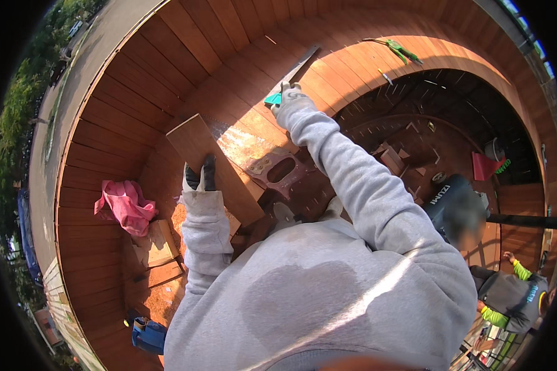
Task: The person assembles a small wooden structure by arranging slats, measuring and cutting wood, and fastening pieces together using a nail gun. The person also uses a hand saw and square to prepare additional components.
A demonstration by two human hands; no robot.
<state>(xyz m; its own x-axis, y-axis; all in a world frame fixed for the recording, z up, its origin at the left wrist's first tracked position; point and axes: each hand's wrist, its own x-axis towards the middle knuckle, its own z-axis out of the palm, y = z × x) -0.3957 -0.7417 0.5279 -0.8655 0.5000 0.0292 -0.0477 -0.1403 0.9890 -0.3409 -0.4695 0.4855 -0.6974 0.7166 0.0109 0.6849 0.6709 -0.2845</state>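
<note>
My right hand point(291, 101), in a pale glove, is closed around the teal handle point(273, 99) of a handsaw. The saw's blade point(300, 66) points away to the upper right, over the curved wooden bench. On the left, my gloved left hand point(199, 177) grips a flat wooden board point(220, 170) at its left side, dark fingers on its face. That board lies at a slant, its near end close to my body. Just right of it stands a pinkish plastic stool point(297, 175) with an oval hole, dusted with sawdust.
A pink cloth point(127, 206), wood offcuts point(156, 243) and a blue bag point(148, 336) lie left. Green-handled pliers point(400, 51) and a small marker-like stick point(385, 77) rest on the far bench. Two people point(455, 204) point(510, 297) are at right, near a red dustpan point(486, 166).
</note>
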